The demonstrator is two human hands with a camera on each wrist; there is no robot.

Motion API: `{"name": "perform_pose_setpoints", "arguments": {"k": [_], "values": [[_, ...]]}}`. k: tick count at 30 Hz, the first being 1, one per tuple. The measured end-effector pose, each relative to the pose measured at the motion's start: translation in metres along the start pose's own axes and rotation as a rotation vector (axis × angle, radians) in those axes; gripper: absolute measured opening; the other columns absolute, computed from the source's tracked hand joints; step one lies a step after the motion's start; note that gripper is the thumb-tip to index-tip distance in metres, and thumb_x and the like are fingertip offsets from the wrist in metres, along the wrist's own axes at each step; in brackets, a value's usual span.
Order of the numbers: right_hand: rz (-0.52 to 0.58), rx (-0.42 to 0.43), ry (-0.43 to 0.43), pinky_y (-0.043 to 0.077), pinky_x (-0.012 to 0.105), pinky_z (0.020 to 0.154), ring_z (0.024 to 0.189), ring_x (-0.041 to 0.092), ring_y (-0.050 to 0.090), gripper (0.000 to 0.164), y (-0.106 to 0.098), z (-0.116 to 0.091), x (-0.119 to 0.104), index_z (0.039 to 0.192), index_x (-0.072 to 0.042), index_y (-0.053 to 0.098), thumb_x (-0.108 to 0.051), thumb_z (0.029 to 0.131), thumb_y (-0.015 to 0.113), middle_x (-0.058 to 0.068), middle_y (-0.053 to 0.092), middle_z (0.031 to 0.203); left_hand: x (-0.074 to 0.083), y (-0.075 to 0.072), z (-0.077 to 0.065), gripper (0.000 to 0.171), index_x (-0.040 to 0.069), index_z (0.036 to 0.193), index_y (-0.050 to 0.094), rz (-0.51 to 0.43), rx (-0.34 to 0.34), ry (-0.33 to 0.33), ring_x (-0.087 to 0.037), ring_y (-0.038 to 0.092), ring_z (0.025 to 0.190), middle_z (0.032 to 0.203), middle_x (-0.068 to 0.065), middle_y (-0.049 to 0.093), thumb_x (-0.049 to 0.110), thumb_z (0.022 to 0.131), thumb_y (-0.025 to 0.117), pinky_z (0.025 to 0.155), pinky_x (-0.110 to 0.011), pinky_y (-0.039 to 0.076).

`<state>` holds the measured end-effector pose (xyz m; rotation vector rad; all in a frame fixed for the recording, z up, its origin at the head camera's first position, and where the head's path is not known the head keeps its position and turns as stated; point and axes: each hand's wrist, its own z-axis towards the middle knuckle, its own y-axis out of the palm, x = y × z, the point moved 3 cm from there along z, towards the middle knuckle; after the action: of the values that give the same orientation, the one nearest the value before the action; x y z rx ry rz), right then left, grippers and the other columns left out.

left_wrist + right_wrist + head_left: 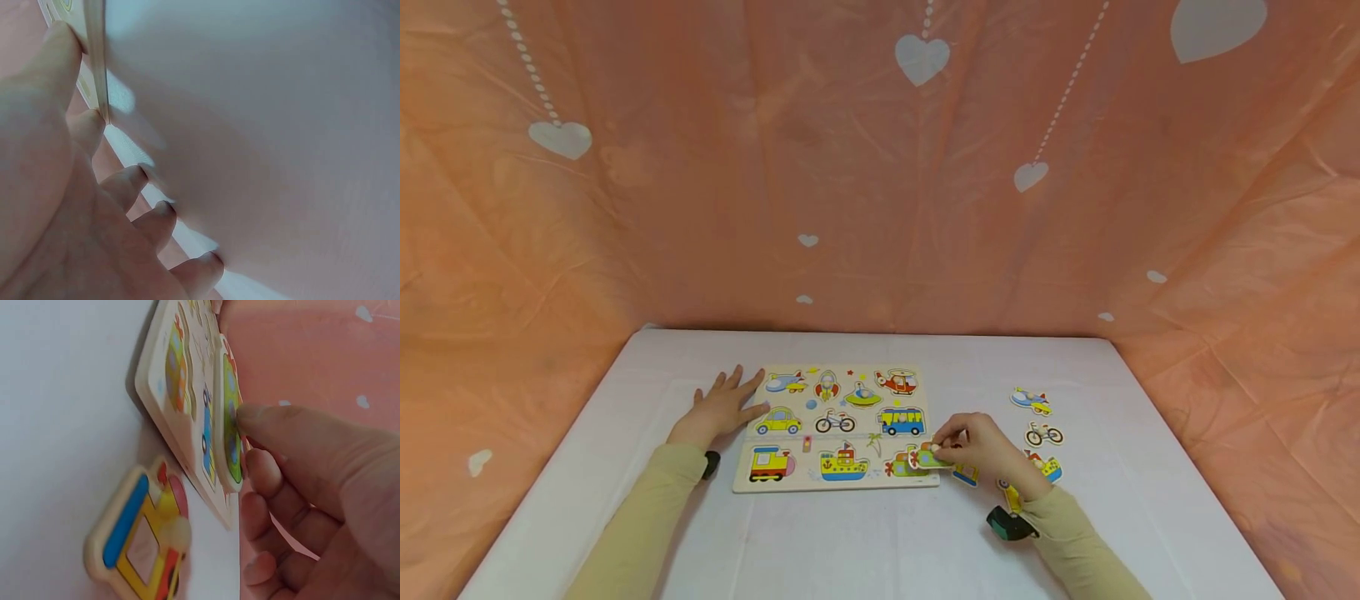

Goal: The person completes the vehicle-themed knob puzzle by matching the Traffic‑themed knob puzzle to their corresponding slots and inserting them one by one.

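Note:
My right hand [973, 446] pinches a green submarine puzzle piece [929, 456] over the lower right corner of a wooden puzzle board [805, 454]. In the right wrist view the submarine piece [229, 419] stands apart from the board, above its matching submarine picture [175, 369]. With fingers spread, my left hand [718, 411] rests at the board's left edge. Its thumb [59, 56] touches the board there. Pieces with knobs, such as the bus [901, 422] and helicopter [897, 382], sit in the board.
Loose pieces lie right of the board: an airplane [1032, 400], a bicycle [1044, 434], a ship [1051, 468] and a train [144, 544]. A yellow piece [1012, 498] is partly hidden under my right wrist. An orange curtain [880, 208] hangs behind the white table [820, 550].

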<state>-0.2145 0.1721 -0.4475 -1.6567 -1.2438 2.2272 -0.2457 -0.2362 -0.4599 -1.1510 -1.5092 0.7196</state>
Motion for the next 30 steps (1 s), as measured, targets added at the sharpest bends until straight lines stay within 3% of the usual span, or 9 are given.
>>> {"name": "perform_pose_setpoints", "arguments": {"k": [30], "values": [[0.043, -0.058, 0.043, 0.047, 0.022, 0.058, 0.067, 0.009, 0.054, 0.008, 0.032, 0.012, -0.009, 0.087, -0.012, 0.072, -0.012, 0.081, 0.078, -0.007, 0.060, 0.074, 0.001, -0.001, -0.001, 0.078, 0.010, 0.151, 0.024, -0.013, 0.008, 0.000, -0.054, 0.002, 0.137, 0.153, -0.032, 0.008, 0.047, 0.092, 0.058, 0.102, -0.074, 0.001]]}}
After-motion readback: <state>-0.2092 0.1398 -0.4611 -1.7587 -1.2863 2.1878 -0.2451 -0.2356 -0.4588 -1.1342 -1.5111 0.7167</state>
